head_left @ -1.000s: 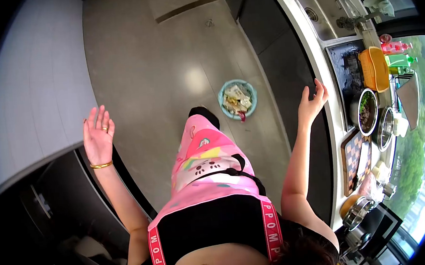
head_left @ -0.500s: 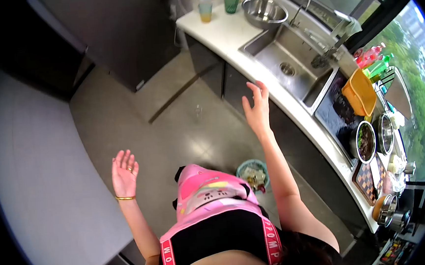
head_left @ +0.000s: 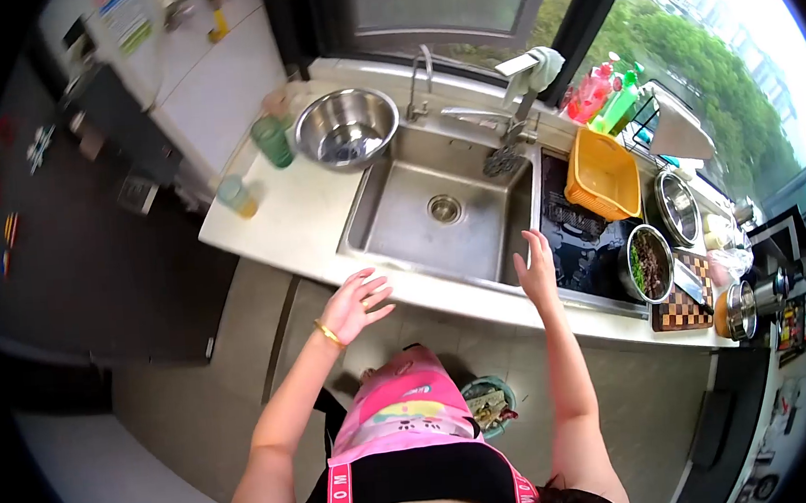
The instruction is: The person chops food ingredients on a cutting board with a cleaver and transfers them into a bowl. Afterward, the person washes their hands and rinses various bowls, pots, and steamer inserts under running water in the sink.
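My left hand [head_left: 357, 308] hovers before the counter's front edge with its fingers spread and holds nothing. A gold bangle [head_left: 330, 333] circles that wrist. My right hand [head_left: 537, 268] is held over the front edge near the sink's right corner, fingers apart, nothing in it. The steel sink [head_left: 411, 228] lies just beyond both hands, with a drain in its base. Behind the sink's left corner a large steel bowl [head_left: 348, 129] sits on the counter. Right of the sink stands a yellow plastic basket [head_left: 601, 177] on a dark, wet-looking surface.
Two glasses, a green one [head_left: 272, 141] and a pale one [head_left: 237, 197], stand at the counter's left end. On the right are a bowl of chopped food [head_left: 648, 264], a checkered cutting board [head_left: 683, 309] and a knife [head_left: 690, 283]. A waste bin [head_left: 490, 404] stands by my legs.
My view has swung right to face the sink and counter. Relative to my body, my left hand has risen and moved inward; my right hand has lowered slightly. Both stay empty.
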Action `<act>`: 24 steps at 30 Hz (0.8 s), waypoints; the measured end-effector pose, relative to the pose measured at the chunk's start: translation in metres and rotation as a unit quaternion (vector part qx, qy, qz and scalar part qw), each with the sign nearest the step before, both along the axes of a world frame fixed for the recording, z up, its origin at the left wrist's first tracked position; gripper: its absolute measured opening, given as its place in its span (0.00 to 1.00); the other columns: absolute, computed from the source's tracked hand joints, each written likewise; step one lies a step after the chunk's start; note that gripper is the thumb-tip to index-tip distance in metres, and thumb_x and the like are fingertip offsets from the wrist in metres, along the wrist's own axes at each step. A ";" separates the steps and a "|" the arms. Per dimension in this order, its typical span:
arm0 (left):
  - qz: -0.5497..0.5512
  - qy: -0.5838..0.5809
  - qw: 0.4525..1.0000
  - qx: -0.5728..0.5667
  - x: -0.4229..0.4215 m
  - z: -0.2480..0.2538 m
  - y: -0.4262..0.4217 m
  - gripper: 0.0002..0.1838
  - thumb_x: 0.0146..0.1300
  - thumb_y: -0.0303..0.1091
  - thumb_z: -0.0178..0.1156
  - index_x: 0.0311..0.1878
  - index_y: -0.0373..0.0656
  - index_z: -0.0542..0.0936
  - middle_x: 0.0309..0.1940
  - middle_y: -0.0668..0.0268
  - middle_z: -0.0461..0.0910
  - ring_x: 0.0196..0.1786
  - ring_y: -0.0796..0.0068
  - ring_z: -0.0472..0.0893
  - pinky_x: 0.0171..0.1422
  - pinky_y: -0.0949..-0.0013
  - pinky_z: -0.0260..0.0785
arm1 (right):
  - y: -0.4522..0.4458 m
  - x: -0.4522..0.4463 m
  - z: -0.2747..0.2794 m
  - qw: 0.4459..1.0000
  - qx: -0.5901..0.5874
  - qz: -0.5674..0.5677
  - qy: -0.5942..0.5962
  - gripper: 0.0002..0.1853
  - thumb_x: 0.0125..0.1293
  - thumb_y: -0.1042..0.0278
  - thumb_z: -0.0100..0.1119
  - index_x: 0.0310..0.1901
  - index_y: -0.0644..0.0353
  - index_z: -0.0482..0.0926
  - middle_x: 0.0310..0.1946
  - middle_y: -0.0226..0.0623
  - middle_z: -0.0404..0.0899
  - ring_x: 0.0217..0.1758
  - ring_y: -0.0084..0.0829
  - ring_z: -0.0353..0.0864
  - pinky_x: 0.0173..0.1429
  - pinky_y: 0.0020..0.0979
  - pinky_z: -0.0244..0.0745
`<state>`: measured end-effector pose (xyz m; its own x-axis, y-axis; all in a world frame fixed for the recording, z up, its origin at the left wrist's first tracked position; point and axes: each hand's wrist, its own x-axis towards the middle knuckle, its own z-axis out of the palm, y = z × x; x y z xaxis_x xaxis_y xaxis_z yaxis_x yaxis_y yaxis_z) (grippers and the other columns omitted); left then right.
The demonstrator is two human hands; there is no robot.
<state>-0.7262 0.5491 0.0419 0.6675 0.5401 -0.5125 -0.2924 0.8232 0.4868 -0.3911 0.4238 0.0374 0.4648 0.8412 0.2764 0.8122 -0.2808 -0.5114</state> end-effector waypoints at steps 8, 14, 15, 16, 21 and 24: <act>0.036 0.013 0.989 -0.144 0.147 -0.042 0.086 0.23 0.67 0.39 0.51 0.63 0.50 0.58 0.70 0.51 0.49 0.71 0.51 0.55 0.67 0.33 0.54 | 0.170 0.164 -0.062 0.986 -0.070 -0.037 -0.144 0.25 0.51 0.77 0.57 0.54 0.61 0.70 0.64 0.44 0.61 0.55 0.47 0.70 0.52 0.45 0.74; 0.034 0.021 0.988 -0.148 0.241 -0.061 0.140 0.33 0.68 0.40 0.49 0.72 0.53 0.46 0.72 0.53 0.45 0.71 0.50 0.54 0.67 0.31 0.53 | 0.234 0.228 -0.067 0.938 -0.121 -0.065 -0.318 0.22 0.56 0.70 0.54 0.55 0.56 0.72 0.63 0.29 0.64 0.54 0.36 0.72 0.48 0.39 0.73; 0.028 0.022 0.988 -0.149 0.261 -0.068 0.156 0.33 0.68 0.40 0.48 0.72 0.52 0.46 0.72 0.53 0.45 0.71 0.50 0.54 0.67 0.32 0.54 | 0.232 0.249 -0.086 0.918 -0.166 -0.035 -0.358 0.21 0.56 0.69 0.54 0.54 0.55 0.73 0.60 0.28 0.67 0.52 0.34 0.72 0.48 0.38 0.71; 0.021 0.004 0.990 -0.137 0.279 -0.069 0.163 0.33 0.69 0.41 0.48 0.72 0.51 0.46 0.72 0.53 0.45 0.71 0.50 0.54 0.67 0.33 0.54 | 0.223 0.261 -0.088 0.890 -0.194 -0.011 -0.412 0.20 0.56 0.68 0.54 0.53 0.54 0.75 0.57 0.27 0.69 0.51 0.32 0.72 0.48 0.37 0.69; 0.021 -0.050 0.985 -0.166 0.351 -0.079 0.189 0.32 0.68 0.41 0.47 0.71 0.48 0.48 0.71 0.53 0.46 0.70 0.48 0.57 0.68 0.42 0.58 | 0.208 0.190 -0.067 0.976 -0.039 -0.047 -0.211 0.07 0.48 0.73 0.57 0.32 0.56 0.79 0.32 0.35 0.75 0.39 0.38 0.75 0.42 0.38 0.68; 0.013 0.024 0.992 -0.125 0.368 -0.067 0.179 0.26 0.68 0.44 0.49 0.65 0.46 0.61 0.63 0.55 0.63 0.62 0.58 0.68 0.65 0.52 0.64 | 0.210 0.135 -0.062 0.984 0.078 -0.004 0.158 0.12 0.62 0.71 0.53 0.46 0.61 0.80 0.34 0.45 0.83 0.40 0.42 0.82 0.47 0.39 0.75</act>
